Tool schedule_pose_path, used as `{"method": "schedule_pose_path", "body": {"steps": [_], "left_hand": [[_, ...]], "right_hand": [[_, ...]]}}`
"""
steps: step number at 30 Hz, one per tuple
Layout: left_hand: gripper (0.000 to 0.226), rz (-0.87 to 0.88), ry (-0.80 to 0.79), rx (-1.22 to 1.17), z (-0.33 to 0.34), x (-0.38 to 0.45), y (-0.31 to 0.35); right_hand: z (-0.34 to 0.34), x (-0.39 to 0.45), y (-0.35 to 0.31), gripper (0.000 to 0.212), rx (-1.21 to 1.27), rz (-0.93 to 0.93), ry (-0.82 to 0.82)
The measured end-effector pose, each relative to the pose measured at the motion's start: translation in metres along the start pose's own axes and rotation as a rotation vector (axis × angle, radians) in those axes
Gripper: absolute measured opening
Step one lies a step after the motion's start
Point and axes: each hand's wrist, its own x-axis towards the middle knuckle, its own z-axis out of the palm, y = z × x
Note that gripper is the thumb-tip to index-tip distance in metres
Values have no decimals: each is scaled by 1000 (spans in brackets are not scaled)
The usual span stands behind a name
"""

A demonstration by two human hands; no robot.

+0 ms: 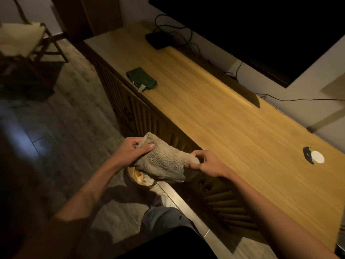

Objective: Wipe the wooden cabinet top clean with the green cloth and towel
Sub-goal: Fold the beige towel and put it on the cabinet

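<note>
Gripping: grey-brown terry towel [162, 161] is held by both hands, L [133, 153] & R [206, 163], off the wooden counter [233, 128]; folded green cloth [141, 78] lies near the front edge, w/ risk of being knocked off.

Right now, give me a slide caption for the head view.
Both hands hold a grey towel beside the wooden cabinet top; green cloth lies folded.

Wooden cabinet top [214, 116], lit warm
Folded green cloth [141, 78] beyond the hands; black box [158, 40] farther; white disc [187, 156] right
</note>
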Motion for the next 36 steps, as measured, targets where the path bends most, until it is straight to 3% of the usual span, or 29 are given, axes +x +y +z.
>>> {"method": "schedule_pose_path", "body": {"steps": [7, 14, 21, 27, 36], "left_hand": [[26, 93, 119, -23, -51, 61, 1], [32, 114, 156, 71, -110, 125, 23], [29, 214, 199, 217, -163, 216, 48], [13, 275, 130, 292, -212, 325, 66], [18, 242, -101, 258, -255, 461, 104]], "right_hand": [[0, 73, -25, 17, 221, -52, 164], [-10, 152, -65, 7, 203, -163, 311], [-37, 224, -105, 13, 217, -141, 477], [-67, 296, -131, 17, 186, -74, 686], [-98, 389, -159, 13, 349, 94, 960]]}}
